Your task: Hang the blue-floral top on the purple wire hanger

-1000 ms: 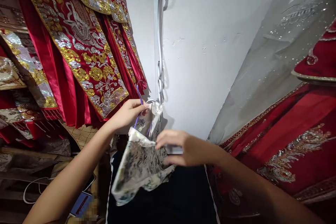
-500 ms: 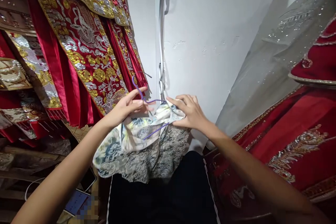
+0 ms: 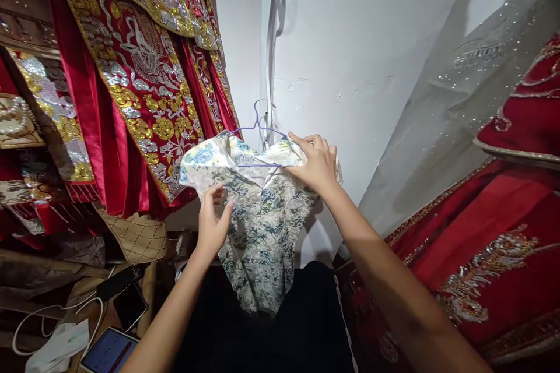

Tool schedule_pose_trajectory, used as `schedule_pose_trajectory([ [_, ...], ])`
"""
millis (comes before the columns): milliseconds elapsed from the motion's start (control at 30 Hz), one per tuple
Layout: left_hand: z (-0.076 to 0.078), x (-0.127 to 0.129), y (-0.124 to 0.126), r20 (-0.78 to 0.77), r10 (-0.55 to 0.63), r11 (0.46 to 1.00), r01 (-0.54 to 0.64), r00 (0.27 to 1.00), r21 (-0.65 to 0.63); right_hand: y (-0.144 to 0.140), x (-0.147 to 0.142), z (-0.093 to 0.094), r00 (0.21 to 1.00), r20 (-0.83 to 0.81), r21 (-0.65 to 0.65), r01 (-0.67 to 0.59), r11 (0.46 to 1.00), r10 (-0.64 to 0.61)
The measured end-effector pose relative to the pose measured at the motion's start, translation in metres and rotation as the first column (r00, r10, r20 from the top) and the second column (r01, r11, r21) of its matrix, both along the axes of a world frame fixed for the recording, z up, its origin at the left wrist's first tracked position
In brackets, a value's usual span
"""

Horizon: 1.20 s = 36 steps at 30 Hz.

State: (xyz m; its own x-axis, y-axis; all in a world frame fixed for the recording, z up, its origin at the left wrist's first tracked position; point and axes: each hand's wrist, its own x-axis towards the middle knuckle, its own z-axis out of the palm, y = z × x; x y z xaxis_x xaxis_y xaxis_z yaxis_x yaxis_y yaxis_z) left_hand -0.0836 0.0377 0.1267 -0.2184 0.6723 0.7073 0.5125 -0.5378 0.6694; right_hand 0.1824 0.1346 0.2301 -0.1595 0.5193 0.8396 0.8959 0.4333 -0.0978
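Observation:
A floral short-sleeved blouse (image 3: 262, 210), white with blue, yellow and green patterning, hangs spread in front of me on a thin purple clothes hanger (image 3: 257, 123). The hanger's hook points up, and its lower bar shows across the neckline. My right hand (image 3: 318, 164) grips the blouse's right shoulder, thumb near the hanger's arm and fingers behind the cloth. Lower on the left side, my left hand (image 3: 214, 218) has its fingers apart and curved, close to the front of the blouse. Whether it touches the cloth I cannot tell.
Red embroidered garments (image 3: 149, 81) hang at the left. On the right are a sheer sequined veil (image 3: 437, 105) and a red beaded garment (image 3: 494, 233). A white wall (image 3: 341, 41) stands behind. Lower left are a phone (image 3: 130, 306), a lit tablet (image 3: 109, 351) and a white cable (image 3: 26, 326).
The blouse has come upright and opened out on the hanger, whose hook now stands vertical. My left hand has let go of the hanger and moved down. My right hand keeps its shoulder grip, slightly higher.

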Motion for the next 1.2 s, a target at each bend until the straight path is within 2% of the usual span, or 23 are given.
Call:
schedule_pose_trajectory([
  [67, -0.004, 0.009, 0.018, 0.078, -0.068, 0.994, 0.074, 0.995, -0.076, -0.001, 0.003, 0.0, 0.999, -0.041, -0.018, 0.018, 1.0, -0.019],
  [200, 0.012, 0.024, 0.047, 0.1, -0.192, 0.967, 0.206, 0.976, -0.15, -0.011, 0.008, -0.008, 0.995, -0.096, -0.037, 0.006, 0.999, -0.01],
  [300, 0.019, 0.037, 0.061, 0.072, -0.085, 0.973, 0.099, 0.994, -0.21, -0.025, 0.01, -0.027, 0.996, -0.087, -0.05, -0.017, 0.999, 0.013],
  [367, 0.017, 0.044, 0.066, 0.084, 0.004, 0.972, 0.016, 0.996, -0.233, -0.031, 0.012, -0.042, 0.994, -0.092, -0.043, -0.065, 0.997, 0.06],
  [433, 0.01, 0.049, 0.067, 0.128, 0.007, 0.973, 0.023, 0.992, -0.229, -0.033, 0.011, -0.056, 0.979, -0.15, -0.034, -0.141, 0.989, 0.135],
  [500, 0.0, 0.053, 0.063, 0.168, -0.043, 0.975, 0.079, 0.985, -0.209, -0.035, 0.005, -0.07, 0.932, -0.274, -0.031, -0.256, 0.966, 0.238],
  [567, -0.012, 0.057, 0.054, 0.211, -0.074, 0.976, 0.115, 0.975, -0.187, -0.038, -0.007, -0.089, 0.832, -0.466, -0.029, -0.354, 0.935, 0.301],
  [600, -0.019, 0.059, 0.048, 0.25, -0.082, 0.976, 0.128, 0.965, -0.175, -0.042, -0.016, -0.1, 0.762, -0.578, -0.036, -0.38, 0.924, 0.291],
  [700, -0.037, 0.064, 0.025, 0.453, -0.12, 0.962, 0.216, 0.883, -0.165, -0.058, -0.048, -0.139, 0.501, -0.855, -0.125, -0.443, 0.888, 0.13],
  [733, -0.041, 0.066, 0.018, 0.524, -0.14, 0.951, 0.262, 0.84, -0.166, -0.065, -0.058, -0.152, 0.42, -0.904, -0.163, -0.516, 0.841, 0.083],
  [833, -0.047, 0.07, -0.003, 0.619, -0.196, 0.907, 0.381, 0.761, -0.18, -0.085, -0.082, -0.178, 0.251, -0.967, -0.228, -0.785, 0.576, -0.042],
  [867, -0.047, 0.071, -0.008, 0.619, -0.216, 0.893, 0.409, 0.755, -0.187, -0.09, -0.086, -0.181, 0.223, -0.973, -0.226, -0.832, 0.507, -0.067],
  [900, -0.045, 0.071, -0.014, 0.616, -0.233, 0.881, 0.432, 0.753, -0.194, -0.094, -0.088, -0.181, 0.206, -0.976, -0.217, -0.854, 0.472, -0.076],
  [933, -0.043, 0.071, -0.018, 0.612, -0.246, 0.871, 0.448, 0.752, -0.2, -0.097, -0.088, -0.179, 0.2, -0.978, -0.207, -0.861, 0.464, -0.065],
  [1100, -0.025, 0.072, -0.035, 0.562, -0.286, 0.858, 0.469, 0.776, -0.211, -0.106, -0.075, -0.157, 0.267, -0.963, -0.216, -0.855, 0.472, 0.043],
  [1200, -0.021, 0.077, -0.039, 0.527, -0.312, 0.869, 0.462, 0.791, -0.179, -0.111, -0.067, -0.153, 0.308, -0.95, -0.239, -0.815, 0.528, 0.044],
])
